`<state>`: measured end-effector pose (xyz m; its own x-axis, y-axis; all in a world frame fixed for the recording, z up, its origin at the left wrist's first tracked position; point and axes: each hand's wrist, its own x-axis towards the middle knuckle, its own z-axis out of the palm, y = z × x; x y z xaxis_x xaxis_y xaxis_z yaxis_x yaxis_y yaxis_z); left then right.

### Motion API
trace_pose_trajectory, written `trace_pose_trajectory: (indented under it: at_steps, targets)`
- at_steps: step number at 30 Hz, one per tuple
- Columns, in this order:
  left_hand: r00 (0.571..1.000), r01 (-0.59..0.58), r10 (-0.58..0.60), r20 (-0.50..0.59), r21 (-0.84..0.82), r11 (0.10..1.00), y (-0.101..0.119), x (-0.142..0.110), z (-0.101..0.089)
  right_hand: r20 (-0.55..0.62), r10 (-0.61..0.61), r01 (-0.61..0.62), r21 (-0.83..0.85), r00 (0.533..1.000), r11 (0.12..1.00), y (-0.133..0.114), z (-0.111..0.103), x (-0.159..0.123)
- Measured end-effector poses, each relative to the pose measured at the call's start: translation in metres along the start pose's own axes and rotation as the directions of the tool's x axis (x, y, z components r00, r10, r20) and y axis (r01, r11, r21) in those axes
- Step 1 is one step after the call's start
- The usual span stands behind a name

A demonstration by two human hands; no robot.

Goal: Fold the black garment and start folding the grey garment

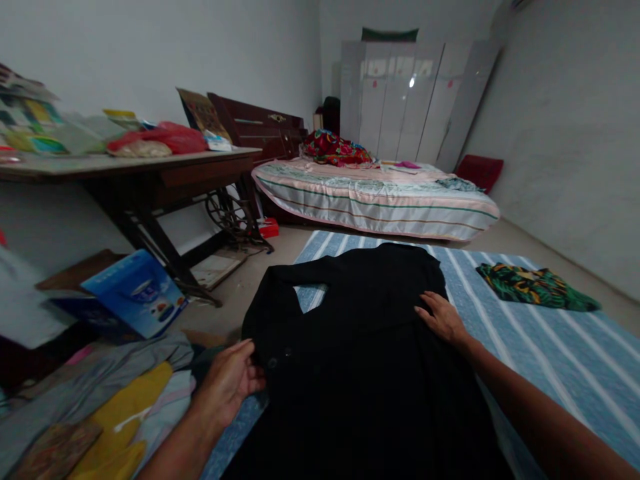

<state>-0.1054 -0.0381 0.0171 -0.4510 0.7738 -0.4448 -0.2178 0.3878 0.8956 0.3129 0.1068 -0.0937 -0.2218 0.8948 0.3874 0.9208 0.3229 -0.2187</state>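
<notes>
A black long-sleeved shirt (pixel 350 353) lies spread on a blue-and-white striped cloth (pixel 530 347). Its left-side sleeve bends down, leaving a gap that shows the cloth, and small buttons are visible near the cuff. My left hand (pixel 235 377) pinches the edge of that cuff between thumb and fingers. On the shirt's right side rests my right hand (pixel 441 319), palm down with its fingers laid out over the fabric. The lower part of the shirt runs out of view at the bottom.
A folded green patterned garment (pixel 537 287) lies to the right. Piled clothes (pixel 115 407) and a blue box (pixel 140 293) are at left, beside a sewing-machine table (pixel 150 167). Beyond the cloth stand a bed (pixel 380 200) and a wardrobe (pixel 400 100).
</notes>
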Motion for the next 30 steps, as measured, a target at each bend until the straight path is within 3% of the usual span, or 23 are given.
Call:
trace_pose_trajectory:
  at_steps: [2,3,4,6,7,8,9,13,22,25,27,28,30]
  targets:
    - [0.981,-0.185,0.194,-0.002,0.289,0.939,-0.011,0.003,-0.01,0.005,0.005,-0.005,0.003,1.0,1.0,-0.001,-0.001,0.0]
    - [0.935,-0.336,0.351,0.048,0.437,0.834,-0.015,0.005,-0.016,0.008,0.007,-0.007,0.005,1.0,1.0,-0.001,-0.002,0.0]
    - [0.853,-0.491,0.5,0.15,0.557,0.67,-0.02,0.008,-0.022,0.011,0.008,-0.008,0.006,1.0,1.0,-0.001,-0.002,0.0]
    - [0.63,-0.715,0.651,0.422,0.643,0.275,-0.027,0.016,-0.032,0.016,0.008,-0.008,0.007,1.0,1.0,-0.002,-0.003,0.0]
    - [0.533,-0.77,0.653,0.538,0.628,0.11,-0.029,0.02,-0.036,0.016,0.008,-0.008,0.007,1.0,1.0,-0.002,-0.003,0.0]
    - [0.462,-0.795,0.633,0.621,0.606,-0.014,-0.031,0.024,-0.039,0.016,0.007,-0.007,0.008,1.0,1.0,-0.002,-0.003,0.0]
    - [0.417,-0.802,0.611,0.673,0.589,-0.101,-0.033,0.028,-0.041,0.015,0.006,-0.006,0.009,1.0,1.0,-0.001,-0.003,0.0]
    - [0.343,-0.792,0.57,0.746,0.556,-0.251,-0.032,0.036,-0.044,0.01,0.006,-0.007,0.011,1.0,1.0,0.0,-0.002,-0.001]
    - [0.341,-0.821,0.507,0.792,0.513,-0.25,-0.023,0.03,-0.05,0.008,0.01,-0.01,0.02,1.0,1.0,0.002,0.0,-0.002]
    - [0.36,-0.855,0.492,0.793,0.492,-0.167,-0.02,0.027,-0.047,0.007,0.013,-0.013,0.024,1.0,1.0,0.003,0.001,-0.002]
    - [0.431,-0.86,0.536,0.725,0.51,0.002,-0.017,0.023,-0.041,0.008,0.013,-0.014,0.028,1.0,1.0,0.003,0.001,-0.002]
    - [0.504,-0.836,0.566,0.652,0.532,0.132,-0.015,0.022,-0.037,0.01,0.012,-0.013,0.03,1.0,0.999,0.003,0.001,-0.002]
    - [0.7,-0.703,0.579,0.418,0.545,0.457,-0.012,0.017,-0.029,0.012,0.01,-0.011,0.032,1.0,0.999,0.004,0.002,-0.002]
